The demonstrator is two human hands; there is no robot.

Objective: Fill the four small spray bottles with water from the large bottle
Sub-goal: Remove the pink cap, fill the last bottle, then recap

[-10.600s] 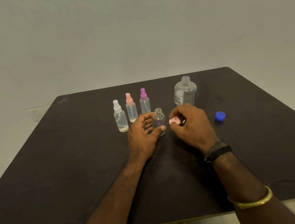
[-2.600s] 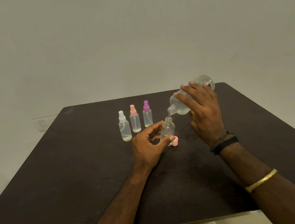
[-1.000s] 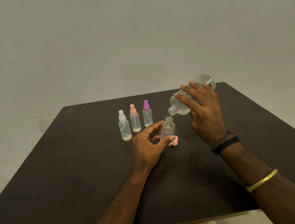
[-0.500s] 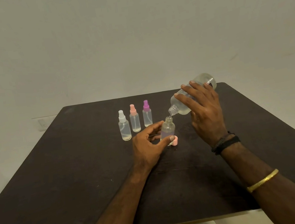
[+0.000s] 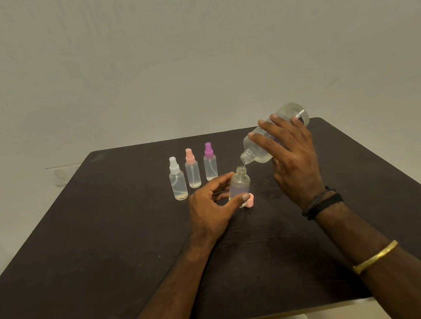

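Note:
My right hand (image 5: pixel 291 158) grips the large clear bottle (image 5: pixel 256 150), tilted with its open mouth down to the left, just above an uncapped small bottle (image 5: pixel 239 186). A thin stream of water runs from mouth to neck. My left hand (image 5: pixel 212 207) holds that small bottle upright on the table between thumb and fingers. Its pink spray cap (image 5: pixel 250 203) lies beside its base. Three capped spray bottles stand in a row behind: white-capped (image 5: pixel 178 182), pink-capped (image 5: pixel 192 172), purple-capped (image 5: pixel 210 166), each holding clear liquid.
The dark table (image 5: pixel 107 241) ends in a light front edge near me. A plain wall rises behind it, with a socket (image 5: pixel 60 175) low at the left. The large bottle's blue cap is hidden from view.
Since 10.6 s ago my right hand put the pink cap down, lifted the large bottle and tipped it over the small one. Over the last second the pour holds steady.

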